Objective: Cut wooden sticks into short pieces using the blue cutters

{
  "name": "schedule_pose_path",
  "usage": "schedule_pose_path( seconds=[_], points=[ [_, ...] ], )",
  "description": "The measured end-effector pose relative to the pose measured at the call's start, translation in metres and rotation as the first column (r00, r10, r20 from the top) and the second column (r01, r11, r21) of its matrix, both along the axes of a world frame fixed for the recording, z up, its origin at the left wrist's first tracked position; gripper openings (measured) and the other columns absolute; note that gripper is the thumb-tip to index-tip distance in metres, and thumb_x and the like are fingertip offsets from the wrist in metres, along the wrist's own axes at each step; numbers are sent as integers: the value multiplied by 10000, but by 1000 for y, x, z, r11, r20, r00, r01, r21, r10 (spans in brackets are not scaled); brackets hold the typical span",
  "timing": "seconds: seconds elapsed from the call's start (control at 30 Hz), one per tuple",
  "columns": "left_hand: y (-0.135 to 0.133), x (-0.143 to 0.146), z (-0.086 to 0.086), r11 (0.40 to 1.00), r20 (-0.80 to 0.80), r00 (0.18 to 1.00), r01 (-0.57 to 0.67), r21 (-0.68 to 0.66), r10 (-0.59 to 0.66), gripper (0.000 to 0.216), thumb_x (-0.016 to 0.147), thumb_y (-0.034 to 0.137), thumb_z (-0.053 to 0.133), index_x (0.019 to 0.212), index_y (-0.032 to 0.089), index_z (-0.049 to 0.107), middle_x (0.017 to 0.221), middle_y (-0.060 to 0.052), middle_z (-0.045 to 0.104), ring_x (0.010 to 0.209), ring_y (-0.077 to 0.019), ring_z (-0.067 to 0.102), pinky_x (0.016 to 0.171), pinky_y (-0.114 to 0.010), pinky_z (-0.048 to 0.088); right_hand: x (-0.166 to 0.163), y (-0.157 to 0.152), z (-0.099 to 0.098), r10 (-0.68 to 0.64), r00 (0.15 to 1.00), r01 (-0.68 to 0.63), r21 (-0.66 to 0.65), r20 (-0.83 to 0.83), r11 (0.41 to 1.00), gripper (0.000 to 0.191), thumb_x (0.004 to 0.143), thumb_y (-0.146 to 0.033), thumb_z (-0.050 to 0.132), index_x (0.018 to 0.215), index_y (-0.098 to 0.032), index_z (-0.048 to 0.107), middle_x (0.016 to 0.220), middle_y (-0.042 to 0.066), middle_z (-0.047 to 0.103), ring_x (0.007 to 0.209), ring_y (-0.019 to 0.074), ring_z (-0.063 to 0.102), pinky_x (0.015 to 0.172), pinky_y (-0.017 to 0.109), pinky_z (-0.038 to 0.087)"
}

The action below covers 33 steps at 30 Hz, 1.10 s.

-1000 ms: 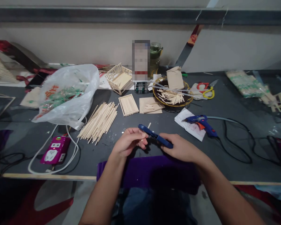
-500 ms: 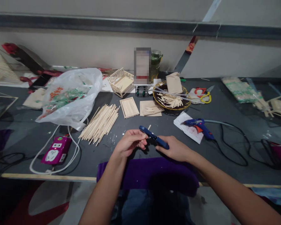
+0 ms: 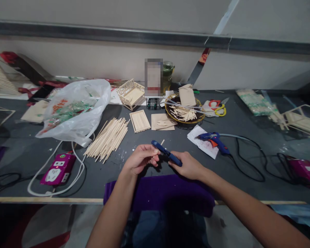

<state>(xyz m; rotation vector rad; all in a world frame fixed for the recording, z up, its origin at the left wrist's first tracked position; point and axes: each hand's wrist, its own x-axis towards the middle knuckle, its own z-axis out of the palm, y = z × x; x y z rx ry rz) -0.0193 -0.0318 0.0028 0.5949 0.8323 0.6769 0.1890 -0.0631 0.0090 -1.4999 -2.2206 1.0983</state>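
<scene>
My right hand is closed round the handles of a dark blue hand cutter, which points away to the left. My left hand pinches a thin wooden stick at the cutter's head; the stick's far tip shows just past the tool. The cutter's jaws are partly hidden by my left fingers, so whether they touch the stick is unclear. Beyond my hands lie a small panel of sticks in a frame and a brown card with short stick pieces on it.
A pile of sticks and a plastic bag lie left. A basket of cut pieces, scissors and a blue glue gun on paper are right. A purple power strip has looping cords. Purple cloth covers the front edge.
The view has shifted slightly, so everything sits a little lower and further left. Both hands keep their grip on the stick and the cutter.
</scene>
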Motion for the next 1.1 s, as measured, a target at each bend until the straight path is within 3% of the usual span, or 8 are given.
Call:
schedule_pose_path(
  seconds=[0.6, 0.93, 1.1],
  points=[
    [2, 0, -5, 992, 5, 1000, -1, 127, 1, 268, 581, 276, 817, 691, 93, 655, 539, -34, 650, 399, -89, 570, 455, -192, 501, -7, -11, -11, -96, 995, 95, 147, -2, 985, 110, 802, -249, 504, 779, -198, 599, 663, 6, 622, 606, 151, 542, 587, 217, 350],
    [4, 1, -8, 903, 89, 956, -294, 313, 281, 307, 583, 341, 830, 708, 116, 662, 657, -36, 672, 547, -99, 617, 549, -202, 536, -6, 5, 22, -244, 970, 237, 188, 17, 953, 217, 829, -328, 524, 922, -203, 675, 848, 28, 712, 769, 189, 630, 679, 247, 416],
    [8, 2, -10, 857, 79, 907, -416, 303, 413, 361, 537, 387, 841, 709, 122, 667, 728, -36, 672, 584, -100, 621, 541, -200, 535, -17, 10, 8, -280, 939, 256, 136, 202, 957, 254, 828, -359, 536, 1015, -255, 673, 947, 25, 722, 871, 220, 657, 671, 258, 411]
  ],
)
